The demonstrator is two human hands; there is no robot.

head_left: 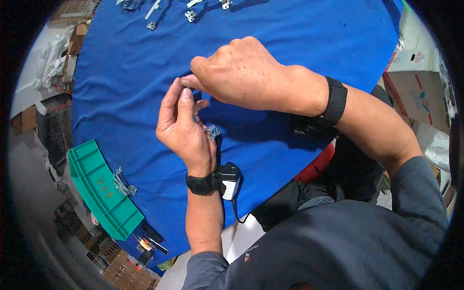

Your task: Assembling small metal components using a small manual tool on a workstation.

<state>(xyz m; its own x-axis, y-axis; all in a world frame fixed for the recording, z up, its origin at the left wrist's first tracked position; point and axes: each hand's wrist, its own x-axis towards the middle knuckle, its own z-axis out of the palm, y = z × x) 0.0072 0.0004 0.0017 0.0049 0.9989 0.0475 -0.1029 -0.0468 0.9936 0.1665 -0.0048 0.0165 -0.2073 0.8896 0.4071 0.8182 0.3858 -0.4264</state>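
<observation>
My left hand (186, 130) is raised over the blue cloth, thumb and index finger brought together at the tips. Small shiny metal pieces (212, 131) show against the inner edge of its palm, partly covered by the hand. My right hand (241, 72) is curled with its back up, and its fingertips meet the left ones. Whatever is pinched between the two hands is too small or too hidden to name. Both wrists wear black straps; the left one (202, 185) carries a small black-and-white device with a cable.
The blue cloth (130, 72) covers the table. At its left edge sits a green divided tray (99, 169) with small brass-coloured pieces; metal parts (124, 182) lie beside it. Several metal hinge-like fittings (190, 16) are at the far edge. A cardboard box (411, 87) stands at the right.
</observation>
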